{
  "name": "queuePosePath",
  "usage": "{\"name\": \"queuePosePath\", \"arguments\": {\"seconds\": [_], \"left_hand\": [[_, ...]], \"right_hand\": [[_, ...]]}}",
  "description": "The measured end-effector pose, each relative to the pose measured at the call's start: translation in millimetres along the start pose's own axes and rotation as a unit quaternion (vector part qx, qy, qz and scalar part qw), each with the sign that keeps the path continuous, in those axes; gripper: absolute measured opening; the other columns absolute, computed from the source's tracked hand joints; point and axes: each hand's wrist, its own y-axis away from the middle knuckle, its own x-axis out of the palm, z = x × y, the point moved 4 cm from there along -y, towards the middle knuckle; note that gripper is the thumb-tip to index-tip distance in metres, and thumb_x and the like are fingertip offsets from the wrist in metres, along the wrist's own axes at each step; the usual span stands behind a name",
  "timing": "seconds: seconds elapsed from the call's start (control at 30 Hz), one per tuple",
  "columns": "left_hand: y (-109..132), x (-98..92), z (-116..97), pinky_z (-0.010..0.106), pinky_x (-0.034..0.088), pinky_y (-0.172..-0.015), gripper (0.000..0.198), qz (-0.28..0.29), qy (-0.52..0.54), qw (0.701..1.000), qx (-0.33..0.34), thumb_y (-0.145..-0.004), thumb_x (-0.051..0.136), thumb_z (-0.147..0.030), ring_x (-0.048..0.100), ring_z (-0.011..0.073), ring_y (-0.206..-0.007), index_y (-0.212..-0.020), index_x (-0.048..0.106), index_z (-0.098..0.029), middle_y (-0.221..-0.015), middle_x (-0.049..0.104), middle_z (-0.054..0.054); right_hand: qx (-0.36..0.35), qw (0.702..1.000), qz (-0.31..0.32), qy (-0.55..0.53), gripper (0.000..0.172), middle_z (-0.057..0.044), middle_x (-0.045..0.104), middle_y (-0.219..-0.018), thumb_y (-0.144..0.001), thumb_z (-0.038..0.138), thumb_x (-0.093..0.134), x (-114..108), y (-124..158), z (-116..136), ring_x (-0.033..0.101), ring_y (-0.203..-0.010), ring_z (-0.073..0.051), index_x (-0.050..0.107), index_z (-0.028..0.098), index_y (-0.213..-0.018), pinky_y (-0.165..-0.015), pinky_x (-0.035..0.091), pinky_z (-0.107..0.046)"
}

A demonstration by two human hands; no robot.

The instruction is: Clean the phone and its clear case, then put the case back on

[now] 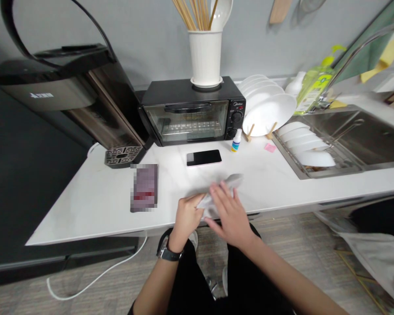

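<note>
Just over the counter's front edge, my left hand (188, 215) is closed round one end of a thin, pale grey cloth or wipe (233, 180), which is blurred. Whether anything else is inside that grip is hidden. My right hand (228, 213) lies over the cloth with its fingers stretched out and its thumb apart, slightly smeared by motion. A corner of the cloth sticks out past the right fingertips. Beyond the hands, a dark-screened phone (204, 158) lies flat on the counter. Near it a small white spray bottle (236, 141) with a blue and yellow label stands upright.
On the white counter (85, 210) lies a pixelated purplish rectangular item (145, 188). A drink dispenser (95, 100) and a toaster oven (187, 122) stand behind. Plates (269, 111), a pink packet (269, 147), and a sink (377, 140) with bowls (310, 144) are at right.
</note>
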Motion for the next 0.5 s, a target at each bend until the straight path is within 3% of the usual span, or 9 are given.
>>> {"name": "queuePosePath", "arguments": {"seconds": [0.07,0.13,0.23,0.3,0.37,0.43,0.5], "left_hand": [[1.6,-1.6,3.4,0.025,0.049,-0.054,0.031,-0.005,-0.006,1.0,0.004,-0.09,0.052,-0.01,0.062,0.0157,-0.05,-0.065,0.068,-0.019,-0.059,0.07,0.003],[2.3,-2.7,4.8,0.025,0.047,-0.052,0.033,-0.007,-0.008,1.0,0.005,-0.088,0.051,-0.009,0.059,0.0155,-0.047,-0.059,0.064,-0.019,-0.055,0.066,0.002],[1.3,-1.8,2.9,0.026,0.054,-0.062,0.023,0.001,-0.003,1.0,0.0,-0.09,0.057,-0.009,0.072,0.018,-0.062,-0.08,0.076,-0.017,-0.075,0.079,0.005],[0.0,0.1,0.2,0.025,0.059,-0.073,0.022,0.006,0.017,1.0,-0.006,-0.095,0.06,-0.011,0.079,0.0193,-0.079,-0.101,0.08,-0.019,-0.095,0.084,0.006],[-0.9,1.9,-2.0,0.025,0.059,-0.081,0.024,0.01,0.038,0.999,-0.007,-0.098,0.061,-0.014,0.08,0.0192,-0.089,-0.11,0.08,-0.021,-0.105,0.084,0.007],[-1.0,2.4,-2.6,0.025,0.059,-0.079,0.024,0.011,0.038,0.999,-0.006,-0.097,0.06,-0.013,0.079,0.0188,-0.086,-0.108,0.08,-0.02,-0.101,0.084,0.006],[-0.2,0.8,-1.2,0.025,0.056,-0.069,0.023,0.009,0.022,1.0,-0.003,-0.092,0.057,-0.01,0.075,0.0178,-0.071,-0.092,0.079,-0.018,-0.084,0.082,0.006]], "right_hand": [[-0.064,0.998,0.025,-0.008,0.082,-0.015,0.032,-0.172,-0.107,0.05,0.046,8.9,0.6,25.0,0.02,-0.164,-0.03,0.015,0.006,-0.169,-0.13,0.027,-0.054],[-0.089,0.996,0.03,-0.003,0.076,-0.013,0.033,-0.172,-0.109,0.045,0.044,9.5,1.2,27.0,0.024,-0.163,-0.027,0.017,0.009,-0.169,-0.132,0.021,-0.053],[-0.038,0.999,0.01,0.016,0.073,-0.013,0.038,-0.17,-0.11,0.04,0.044,-4.1,0.5,-12.2,0.03,-0.161,-0.028,0.013,0.015,-0.171,-0.132,0.017,-0.057],[0.036,0.999,-0.015,0.027,0.076,-0.014,0.04,-0.169,-0.109,0.039,0.046,-16.2,0.0,-45.3,0.031,-0.161,-0.032,0.011,0.016,-0.171,-0.131,0.021,-0.06],[0.093,0.994,-0.041,0.029,0.076,-0.014,0.04,-0.17,-0.108,0.039,0.048,-22.8,0.3,-61.2,0.028,-0.161,-0.034,0.012,0.017,-0.172,-0.129,0.024,-0.063],[0.099,0.994,-0.051,0.019,0.077,-0.015,0.04,-0.169,-0.107,0.04,0.049,-19.2,0.5,-50.4,0.023,-0.163,-0.035,0.013,0.015,-0.171,-0.128,0.025,-0.064],[0.048,0.998,-0.034,0.001,0.079,-0.016,0.04,-0.169,-0.106,0.04,0.049,-6.9,0.2,-18.7,0.021,-0.164,-0.034,0.013,0.01,-0.17,-0.128,0.026,-0.062]]}}
